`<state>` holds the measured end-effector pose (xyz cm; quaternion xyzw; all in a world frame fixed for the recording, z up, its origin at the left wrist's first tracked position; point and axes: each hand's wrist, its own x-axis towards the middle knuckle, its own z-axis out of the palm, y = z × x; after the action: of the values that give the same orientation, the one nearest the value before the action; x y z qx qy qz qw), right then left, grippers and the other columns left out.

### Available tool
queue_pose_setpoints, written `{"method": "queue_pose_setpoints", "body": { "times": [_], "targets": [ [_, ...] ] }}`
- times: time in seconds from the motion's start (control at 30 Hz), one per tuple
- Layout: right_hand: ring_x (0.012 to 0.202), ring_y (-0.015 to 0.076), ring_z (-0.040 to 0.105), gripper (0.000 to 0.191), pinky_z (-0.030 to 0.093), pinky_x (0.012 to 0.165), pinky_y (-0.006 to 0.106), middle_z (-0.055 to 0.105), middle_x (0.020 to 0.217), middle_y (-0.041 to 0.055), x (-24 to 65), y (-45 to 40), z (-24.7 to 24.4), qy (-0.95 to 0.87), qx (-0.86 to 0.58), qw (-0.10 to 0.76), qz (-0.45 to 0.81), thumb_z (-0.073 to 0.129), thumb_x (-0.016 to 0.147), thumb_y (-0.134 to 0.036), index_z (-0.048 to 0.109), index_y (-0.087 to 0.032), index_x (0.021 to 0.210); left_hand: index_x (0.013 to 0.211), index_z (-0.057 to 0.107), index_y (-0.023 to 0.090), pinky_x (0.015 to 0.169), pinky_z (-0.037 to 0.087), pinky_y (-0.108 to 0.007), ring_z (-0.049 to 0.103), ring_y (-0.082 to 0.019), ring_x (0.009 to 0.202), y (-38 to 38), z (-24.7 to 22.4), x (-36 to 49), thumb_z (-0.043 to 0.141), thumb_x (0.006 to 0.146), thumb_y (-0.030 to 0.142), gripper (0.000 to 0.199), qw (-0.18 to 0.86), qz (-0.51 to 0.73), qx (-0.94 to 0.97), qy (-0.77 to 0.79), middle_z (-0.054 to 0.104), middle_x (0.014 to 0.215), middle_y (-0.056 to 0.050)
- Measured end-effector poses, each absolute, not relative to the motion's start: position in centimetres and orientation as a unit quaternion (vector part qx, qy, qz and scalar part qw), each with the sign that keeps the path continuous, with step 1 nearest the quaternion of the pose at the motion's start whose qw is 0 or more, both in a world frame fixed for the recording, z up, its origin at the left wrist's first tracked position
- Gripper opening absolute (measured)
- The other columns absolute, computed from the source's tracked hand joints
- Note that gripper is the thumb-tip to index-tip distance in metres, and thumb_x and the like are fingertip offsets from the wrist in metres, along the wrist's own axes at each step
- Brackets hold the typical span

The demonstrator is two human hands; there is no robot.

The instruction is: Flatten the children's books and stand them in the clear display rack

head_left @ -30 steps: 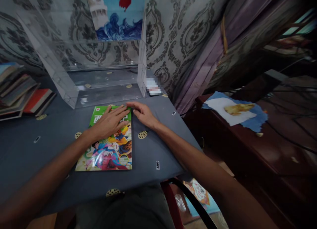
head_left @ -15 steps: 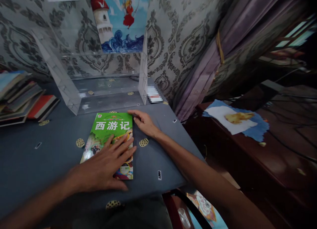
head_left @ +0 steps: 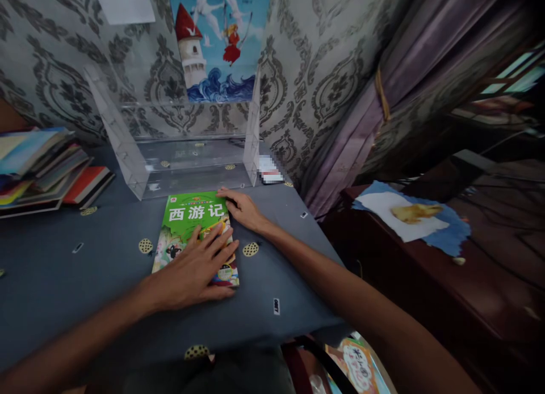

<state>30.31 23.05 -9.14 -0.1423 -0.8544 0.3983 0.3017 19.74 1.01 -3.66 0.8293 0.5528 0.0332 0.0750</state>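
A green paperback book [head_left: 189,206] with large white Chinese characters and cartoon pictures lies on the grey-blue table cover. My left hand [head_left: 198,263] rests palm down across its lower half, fingers spread, hiding part of the cover. At the far right corner of the book, my right hand [head_left: 244,208] has its fingers bent around the edge, the thumb side nearest me. Just beyond the book stands a clear acrylic rack [head_left: 131,161] with a raised back and side panels.
Several books [head_left: 46,161] are piled at the left. A small pixelated white item [head_left: 270,170] sits right of the rack. To the right, a dark red cabinet [head_left: 477,286] carries a blue cloth [head_left: 451,235] and cables. A bag with a colourful book [head_left: 357,363] is below the table edge.
The book has shifted slightly away from me and turned a little, its near edge now lower against the table. My left hand moved with it. The view has swung slightly left and up.
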Motion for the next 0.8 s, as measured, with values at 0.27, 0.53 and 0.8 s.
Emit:
{"method": "queue_pose_setpoints", "body": {
  "times": [0.27, 0.53, 0.8],
  "targets": [
    [0.129, 0.0206, 0.064, 0.043, 0.046, 0.116, 0.044, 0.069, 0.138, 0.0069, 30.5, 22.9, -9.2, -0.851, -0.153, 0.317, 0.389, 0.049, 0.09, -0.007, 0.072, -0.024, 0.122, 0.161, 0.029, 0.023, 0.125, 0.011, -0.068, 0.013, -0.039, 0.159, 2.4, -4.2, 19.4, 0.037, 0.098, 0.074, 0.081, 0.065, 0.045, 0.813, 0.577, 0.028, 0.17, -0.015],
    [0.12, 0.0197, 0.068, 0.046, 0.047, 0.113, 0.046, 0.076, 0.124, 0.0032, 29.8, 24.6, -9.4, -0.833, -0.159, 0.31, 0.43, 0.047, 0.088, -0.006, 0.073, -0.025, 0.121, 0.161, 0.029, 0.025, 0.126, 0.022, -0.056, 0.029, -0.03, 0.156, 5.0, -3.0, 17.1, 0.03, 0.102, 0.07, 0.074, 0.091, 0.061, 0.796, 0.595, 0.033, 0.168, -0.012],
    [0.124, 0.0212, 0.067, 0.048, 0.045, 0.115, 0.047, 0.075, 0.127, 0.0044, 28.9, 25.5, -9.5, -0.844, -0.136, 0.309, 0.416, 0.044, 0.088, -0.004, 0.073, -0.024, 0.121, 0.149, 0.047, 0.015, 0.123, 0.027, -0.057, 0.039, -0.029, 0.15, 9.5, -4.7, 14.8, 0.027, 0.108, 0.047, 0.056, 0.025, 0.097, 0.766, 0.635, 0.048, 0.159, -0.016]
  ]
}}
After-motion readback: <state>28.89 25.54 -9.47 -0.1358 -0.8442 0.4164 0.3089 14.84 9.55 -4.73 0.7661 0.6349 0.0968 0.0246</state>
